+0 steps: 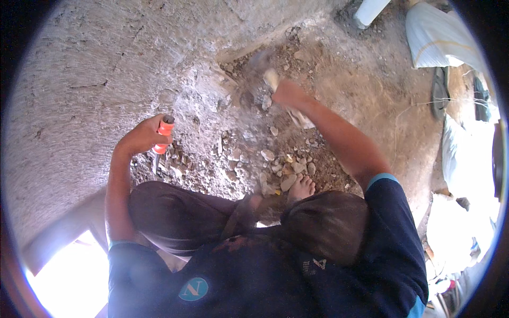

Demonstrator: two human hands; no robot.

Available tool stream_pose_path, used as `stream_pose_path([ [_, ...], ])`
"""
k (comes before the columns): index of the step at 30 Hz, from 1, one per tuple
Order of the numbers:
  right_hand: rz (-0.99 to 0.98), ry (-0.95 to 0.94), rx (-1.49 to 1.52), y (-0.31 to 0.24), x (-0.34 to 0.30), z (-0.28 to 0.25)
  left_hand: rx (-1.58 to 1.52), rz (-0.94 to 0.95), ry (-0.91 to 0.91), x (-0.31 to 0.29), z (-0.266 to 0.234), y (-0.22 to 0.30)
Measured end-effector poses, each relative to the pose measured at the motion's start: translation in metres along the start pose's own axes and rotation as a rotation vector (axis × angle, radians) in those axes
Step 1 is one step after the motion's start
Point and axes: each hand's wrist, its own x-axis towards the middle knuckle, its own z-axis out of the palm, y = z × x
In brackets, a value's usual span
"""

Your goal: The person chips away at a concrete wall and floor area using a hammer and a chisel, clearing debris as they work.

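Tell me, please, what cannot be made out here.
Head view: far end of the pale tool in the right hand, smeared by motion blur.
Head view: lower tip of the orange-handled tool in the left hand, too small against the rubble.
Head view: upper end of the white cylindrical object, cut off by the top edge.
Head view: detail in the bright lower-left patch, lost to glare.

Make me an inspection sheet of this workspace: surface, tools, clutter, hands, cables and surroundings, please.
Surface: dirt floor, uneven, beside a rough wall.
Job's things: orange tool, dark at both ends; pale tool, blurred, its head unclear.
Clutter: rubble over the floor, by a bare foot.
Hands: left hand grips the orange tool; right hand grips the pale tool.
Cables: one thin line at right; string or wire, cannot tell.
Surroundings: white sacks and a sandal at right.
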Motion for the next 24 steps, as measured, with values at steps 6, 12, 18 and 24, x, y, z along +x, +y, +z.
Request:
stream_pose_path([
  [6,-0.132,-0.197,-0.166,0.001,-0.091,0.036,0.06,-0.057,0.021,-0.011,0.003,-0.006],
  [12,-0.184,-0.02,-0.139,0.015,-0.084,0.014,0.155,-0.01,-0.038,-0.003,0.009,0.004],
  [18,0.081,0.183,0.19,-0.038,-0.021,-0.022,0.0,-0.01,-0.01,-0.009,0.007,-0.002],
  [24,-0.219,-0.219,-0.447,0.009,-0.055,0.022,0.101,-0.017,-0.028,-0.004,0.011,0.007],
])
